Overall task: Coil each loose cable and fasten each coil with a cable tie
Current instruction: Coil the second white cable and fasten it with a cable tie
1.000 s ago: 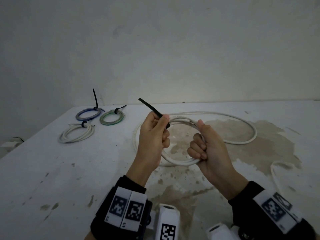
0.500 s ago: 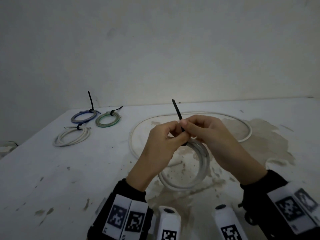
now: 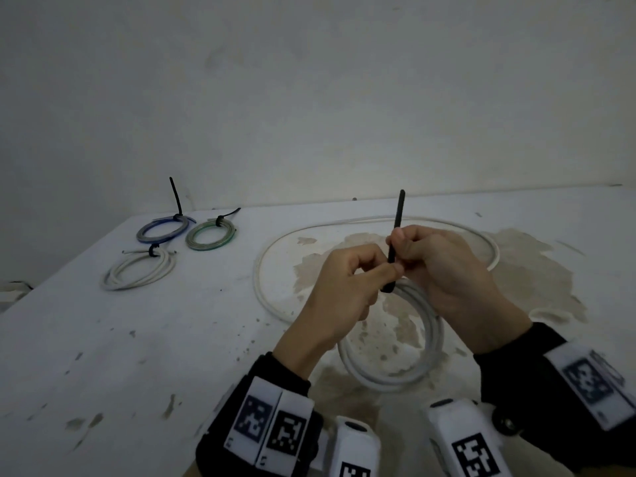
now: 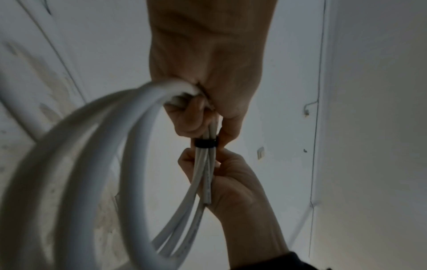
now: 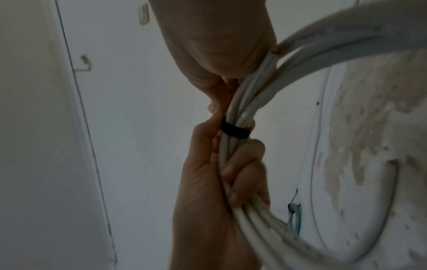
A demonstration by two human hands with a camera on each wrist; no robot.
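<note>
Now both hands meet above the bench [image 3: 144,339], holding the white coil [image 3: 426,342] up so the tie [image 3: 395,235] can wrap its bunched strands. Left hand [image 3: 340,294] has its grip curled round the coil beside the black band to stop the loops springing apart. Right hand [image 3: 444,270] pinches the tie's upright tail, probably to cinch it; three tied coils [image 3: 137,270] lie far left.

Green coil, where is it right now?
Head view, far left of the table: the green coil lies tied, right of the blue coil, behind the white coil.
</note>
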